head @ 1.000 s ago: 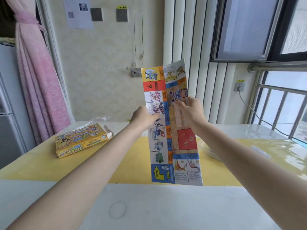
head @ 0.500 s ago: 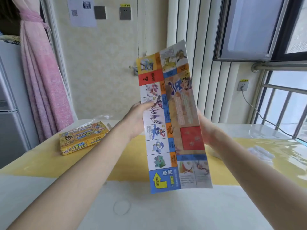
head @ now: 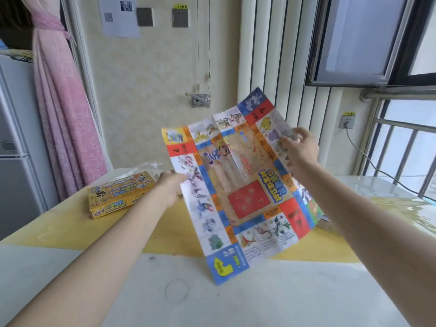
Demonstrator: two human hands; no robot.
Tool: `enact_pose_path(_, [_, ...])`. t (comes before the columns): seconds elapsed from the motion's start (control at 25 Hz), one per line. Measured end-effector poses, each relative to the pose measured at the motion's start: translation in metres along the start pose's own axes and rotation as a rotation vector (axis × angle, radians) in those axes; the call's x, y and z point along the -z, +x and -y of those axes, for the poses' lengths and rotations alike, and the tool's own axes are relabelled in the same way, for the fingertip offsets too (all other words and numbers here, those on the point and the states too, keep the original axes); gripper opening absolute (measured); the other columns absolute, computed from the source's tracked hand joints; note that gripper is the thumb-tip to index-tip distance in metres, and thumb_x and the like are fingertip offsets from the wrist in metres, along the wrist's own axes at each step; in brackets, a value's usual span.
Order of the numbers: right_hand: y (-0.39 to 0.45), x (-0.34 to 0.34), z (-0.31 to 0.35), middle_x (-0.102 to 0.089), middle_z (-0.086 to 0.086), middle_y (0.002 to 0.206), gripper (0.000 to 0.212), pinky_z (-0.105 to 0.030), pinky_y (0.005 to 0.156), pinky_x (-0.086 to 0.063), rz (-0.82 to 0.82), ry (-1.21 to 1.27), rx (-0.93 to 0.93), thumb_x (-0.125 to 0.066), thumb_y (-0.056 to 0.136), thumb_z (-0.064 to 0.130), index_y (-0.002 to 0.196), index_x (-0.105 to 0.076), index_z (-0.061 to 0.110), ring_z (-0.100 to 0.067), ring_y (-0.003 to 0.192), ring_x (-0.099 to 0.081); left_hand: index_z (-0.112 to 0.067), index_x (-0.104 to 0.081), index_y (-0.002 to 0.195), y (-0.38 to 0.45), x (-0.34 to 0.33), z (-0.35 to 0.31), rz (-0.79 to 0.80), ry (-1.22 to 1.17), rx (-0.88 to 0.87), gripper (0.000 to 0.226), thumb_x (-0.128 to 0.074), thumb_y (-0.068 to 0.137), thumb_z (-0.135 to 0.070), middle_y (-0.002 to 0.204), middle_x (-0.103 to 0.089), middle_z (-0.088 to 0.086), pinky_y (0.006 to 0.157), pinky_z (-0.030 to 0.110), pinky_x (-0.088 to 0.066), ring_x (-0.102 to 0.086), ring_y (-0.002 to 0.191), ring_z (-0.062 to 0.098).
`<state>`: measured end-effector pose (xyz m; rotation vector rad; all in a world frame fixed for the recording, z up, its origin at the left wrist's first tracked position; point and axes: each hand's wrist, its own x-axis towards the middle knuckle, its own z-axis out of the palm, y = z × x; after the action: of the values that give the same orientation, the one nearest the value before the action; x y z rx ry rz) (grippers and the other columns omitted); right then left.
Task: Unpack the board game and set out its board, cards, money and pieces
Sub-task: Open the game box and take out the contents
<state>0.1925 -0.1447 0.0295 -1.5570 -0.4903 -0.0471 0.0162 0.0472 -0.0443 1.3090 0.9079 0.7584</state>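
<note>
The colourful paper game board hangs unfolded in the air above the table, creased and tilted, with its blue arrow corner lowest. My left hand pinches its left edge. My right hand pinches its upper right edge. The yellow game box lies flat on the table to the left, well apart from both hands. Crumpled clear plastic wrap lies just behind the box. No cards, money or pieces are in sight.
The table has a white near part and a yellow band further back. A grey fridge and pink curtain stand at the left. A window with railings and a plugged cable are at the right.
The board was a narrow folded strip held upright; it has spread open to the right. My right hand moved right and up along with the opening flap; my left hand stayed at the left edge.
</note>
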Motion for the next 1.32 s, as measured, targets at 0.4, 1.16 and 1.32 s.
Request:
enact_pose_path(0.4, [0.002,-0.014,0.057,-0.065,-0.02,0.102,0.025,-0.028,0.052,-0.039,0.793,-0.677,0.069,-0.068,0.081,0.014,0.101,-0.063,0.028,-0.022,0.06,-0.046,-0.013,-0.048,0.127,-0.074,-0.016,-0.018,-0.081,1.013,-1.522,0.048,-0.048,0.08,-0.02,0.136,-0.045,0.01,0.109,0.041,-0.027,-0.041,0.126,0.024])
enact_pose_path(1.16, [-0.01,-0.029,-0.103,-0.026,-0.006,0.152,0.054,-0.04,0.112,-0.025,1.021,-1.282,0.168,-0.038,0.097,0.04,0.145,-0.025,0.019,-0.026,0.139,-0.027,-0.031,0.002,0.15,-0.01,-0.063,0.076,0.611,1.649,-0.314,0.06,-0.021,0.098,-0.051,0.158,0.006,0.002,0.116,0.053,-0.004,0.009,0.145,0.023])
enact_pose_path(1.32, [-0.02,-0.027,-0.139,-0.022,-0.001,0.153,0.056,-0.047,0.113,-0.02,1.009,-1.315,0.208,-0.035,0.095,0.049,0.143,-0.027,0.022,-0.026,0.141,-0.019,-0.026,-0.03,0.145,-0.021,-0.058,0.059,0.498,1.694,-0.552,0.051,-0.025,0.098,-0.047,0.148,-0.037,0.007,0.11,0.042,-0.028,-0.034,0.134,0.027])
